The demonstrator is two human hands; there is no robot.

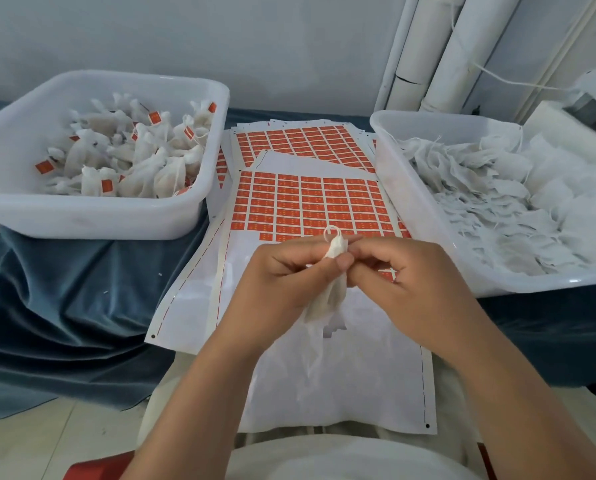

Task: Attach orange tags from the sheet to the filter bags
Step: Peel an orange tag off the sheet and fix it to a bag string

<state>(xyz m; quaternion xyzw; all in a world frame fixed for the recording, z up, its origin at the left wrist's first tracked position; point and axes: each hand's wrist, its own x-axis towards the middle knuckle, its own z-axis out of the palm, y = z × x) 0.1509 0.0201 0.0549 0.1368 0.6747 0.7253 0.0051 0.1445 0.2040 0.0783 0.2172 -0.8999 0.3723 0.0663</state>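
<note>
A white filter bag (329,292) hangs between my two hands above the sheet of orange tags (310,202). My left hand (276,275) pinches the bag's gathered top, where a loop of string (332,232) sticks up. My right hand (418,282) pinches the same top from the right side. The sheet's near part is bare white backing (341,375), and orange tags fill its far half. Whether a tag sits in my fingers is hidden.
A white tub (92,220) at the left holds tagged filter bags. A second white tub (428,206) at the right holds untagged bags. More tag sheets (300,140) lie behind. Blue cloth (64,299) covers the table; white pipes (438,53) stand at the back right.
</note>
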